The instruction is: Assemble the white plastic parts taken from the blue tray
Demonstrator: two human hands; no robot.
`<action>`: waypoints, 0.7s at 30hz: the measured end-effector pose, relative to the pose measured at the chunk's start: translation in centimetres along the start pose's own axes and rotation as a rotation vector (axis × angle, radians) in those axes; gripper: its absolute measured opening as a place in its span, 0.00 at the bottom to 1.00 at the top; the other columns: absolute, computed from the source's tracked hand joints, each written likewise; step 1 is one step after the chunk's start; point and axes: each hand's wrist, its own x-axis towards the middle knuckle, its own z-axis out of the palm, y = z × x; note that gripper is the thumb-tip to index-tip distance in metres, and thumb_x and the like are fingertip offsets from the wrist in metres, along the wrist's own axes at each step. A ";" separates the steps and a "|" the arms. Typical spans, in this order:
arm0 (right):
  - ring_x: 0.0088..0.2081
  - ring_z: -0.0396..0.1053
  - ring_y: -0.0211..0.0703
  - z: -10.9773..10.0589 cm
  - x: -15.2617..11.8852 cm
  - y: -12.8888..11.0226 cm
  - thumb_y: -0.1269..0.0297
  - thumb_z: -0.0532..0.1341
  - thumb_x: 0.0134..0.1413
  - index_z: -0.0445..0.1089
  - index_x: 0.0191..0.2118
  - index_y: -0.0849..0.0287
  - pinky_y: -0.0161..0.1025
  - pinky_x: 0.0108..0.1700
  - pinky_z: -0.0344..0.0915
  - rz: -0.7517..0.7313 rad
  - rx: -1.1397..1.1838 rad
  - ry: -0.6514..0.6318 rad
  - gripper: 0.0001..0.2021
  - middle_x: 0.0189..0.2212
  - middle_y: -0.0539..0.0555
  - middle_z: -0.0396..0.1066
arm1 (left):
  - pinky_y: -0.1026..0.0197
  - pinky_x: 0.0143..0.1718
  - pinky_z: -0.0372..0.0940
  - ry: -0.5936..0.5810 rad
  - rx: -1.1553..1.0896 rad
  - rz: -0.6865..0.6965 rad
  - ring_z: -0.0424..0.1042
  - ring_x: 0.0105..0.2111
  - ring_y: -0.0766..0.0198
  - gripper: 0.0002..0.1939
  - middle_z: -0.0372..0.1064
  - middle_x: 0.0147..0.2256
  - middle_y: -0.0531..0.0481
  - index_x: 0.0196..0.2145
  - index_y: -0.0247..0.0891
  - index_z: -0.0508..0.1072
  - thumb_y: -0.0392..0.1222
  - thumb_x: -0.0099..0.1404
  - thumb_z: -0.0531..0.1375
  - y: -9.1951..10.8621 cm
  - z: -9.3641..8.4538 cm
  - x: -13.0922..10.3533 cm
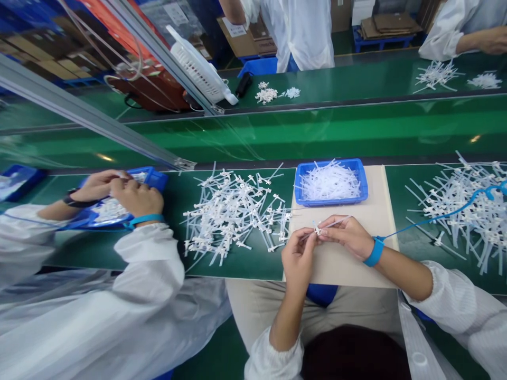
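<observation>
Over a beige board (pixel 356 272), my left hand (pixel 300 256) pinches a small white plastic fitting (pixel 317 230) between thumb and fingers. My right hand (pixel 348 235), with a blue wrist strap (pixel 374 252), has its fingers closed on a thin translucent tube (pixel 336 221) that meets the fitting. Whether the tube sits inside the fitting I cannot tell. Just beyond my hands stands a blue tray (pixel 331 202) full of loose translucent tubes (pixel 330 181). Left of the board lies a heap of white fittings with tubes on them (pixel 233 211).
A similar pile (pixel 471 211) spreads at the right, crossed by the blue strap's cord (pixel 439 215). At the left a co-worker's hands (pixel 132 195) work over a blue tray (pixel 160 179) of white parts. Behind the bench runs a green conveyor belt (pixel 285 132), with other people beyond.
</observation>
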 end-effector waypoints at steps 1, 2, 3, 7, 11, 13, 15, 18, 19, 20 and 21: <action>0.39 0.82 0.44 0.0 0.0 0.0 0.55 0.83 0.40 0.83 0.37 0.59 0.43 0.50 0.78 -0.003 -0.006 0.006 0.20 0.34 0.55 0.84 | 0.59 0.39 0.79 -0.011 -0.001 0.004 0.83 0.35 0.58 0.09 0.82 0.37 0.45 0.41 0.37 0.81 0.46 0.69 0.68 0.0 0.0 0.1; 0.39 0.82 0.45 -0.1 0.0 0.0 0.55 0.83 0.40 0.83 0.37 0.59 0.44 0.50 0.78 -0.005 -0.014 0.014 0.20 0.35 0.55 0.84 | 0.58 0.39 0.79 -0.023 0.000 0.006 0.83 0.36 0.58 0.09 0.82 0.37 0.45 0.41 0.37 0.81 0.46 0.69 0.68 0.0 -0.1 0.1; 0.39 0.82 0.46 -0.1 0.0 0.1 0.55 0.83 0.40 0.83 0.37 0.59 0.44 0.51 0.78 -0.009 -0.023 0.022 0.20 0.35 0.55 0.84 | 0.58 0.40 0.79 -0.031 0.000 0.006 0.83 0.36 0.57 0.10 0.82 0.37 0.45 0.40 0.37 0.81 0.46 0.69 0.68 0.0 -0.1 0.1; 0.38 0.82 0.48 0.0 -0.1 0.0 0.53 0.83 0.39 0.83 0.36 0.59 0.48 0.51 0.79 -0.026 -0.084 0.039 0.20 0.33 0.55 0.83 | 0.58 0.41 0.79 -0.043 0.008 0.002 0.83 0.36 0.58 0.08 0.83 0.36 0.46 0.39 0.38 0.83 0.45 0.69 0.68 0.1 -0.2 0.2; 0.40 0.80 0.49 0.1 -0.4 -0.4 0.51 0.81 0.41 0.84 0.34 0.58 0.50 0.51 0.78 -0.106 -0.203 0.051 0.18 0.35 0.55 0.83 | 0.58 0.42 0.78 -0.045 0.046 0.019 0.83 0.36 0.57 0.06 0.84 0.35 0.47 0.37 0.39 0.85 0.43 0.68 0.69 0.0 -0.5 0.1; 0.41 0.79 0.50 0.1 -0.6 -0.5 0.52 0.80 0.44 0.84 0.33 0.57 0.49 0.52 0.77 -0.141 -0.261 0.036 0.15 0.36 0.55 0.83 | 0.59 0.41 0.78 -0.055 0.054 0.034 0.82 0.35 0.58 0.06 0.84 0.35 0.47 0.37 0.40 0.86 0.43 0.67 0.69 -0.2 -0.6 0.2; 0.43 0.79 0.50 -0.1 -0.7 -0.5 0.53 0.79 0.47 0.84 0.33 0.57 0.48 0.52 0.76 -0.169 -0.302 0.012 0.13 0.37 0.55 0.83 | 0.59 0.39 0.77 -0.069 0.066 0.049 0.82 0.35 0.58 0.06 0.84 0.34 0.47 0.36 0.40 0.86 0.43 0.68 0.69 -0.2 -0.7 0.2; 0.45 0.78 0.51 -0.2 -0.8 -0.5 0.55 0.78 0.50 0.84 0.32 0.56 0.48 0.53 0.75 -0.212 -0.337 0.005 0.10 0.38 0.55 0.82 | 0.59 0.40 0.77 -0.076 0.078 0.070 0.82 0.35 0.57 0.06 0.84 0.34 0.47 0.36 0.41 0.86 0.43 0.68 0.69 -0.3 -0.8 0.4; 0.45 0.78 0.51 -0.2 -0.9 -0.5 0.56 0.78 0.50 0.84 0.33 0.56 0.48 0.53 0.75 -0.218 -0.335 0.007 0.10 0.38 0.55 0.82 | 0.58 0.40 0.77 -0.077 0.073 0.077 0.82 0.35 0.57 0.06 0.84 0.34 0.47 0.36 0.41 0.86 0.43 0.67 0.69 -0.3 -0.8 0.4; 0.45 0.78 0.51 -0.2 -0.9 -0.5 0.56 0.78 0.50 0.84 0.33 0.56 0.48 0.53 0.75 -0.216 -0.327 0.009 0.10 0.38 0.55 0.82 | 0.58 0.41 0.77 -0.075 0.067 0.082 0.82 0.35 0.57 0.05 0.84 0.34 0.47 0.35 0.41 0.86 0.43 0.67 0.69 -0.3 -0.8 0.4; 0.45 0.78 0.51 -0.1 -0.9 -0.6 0.55 0.78 0.50 0.84 0.33 0.56 0.48 0.52 0.75 -0.206 -0.314 0.009 0.10 0.39 0.55 0.82 | 0.58 0.41 0.77 -0.075 0.058 0.083 0.82 0.35 0.57 0.05 0.84 0.34 0.48 0.35 0.41 0.86 0.43 0.67 0.69 -0.3 -0.8 0.5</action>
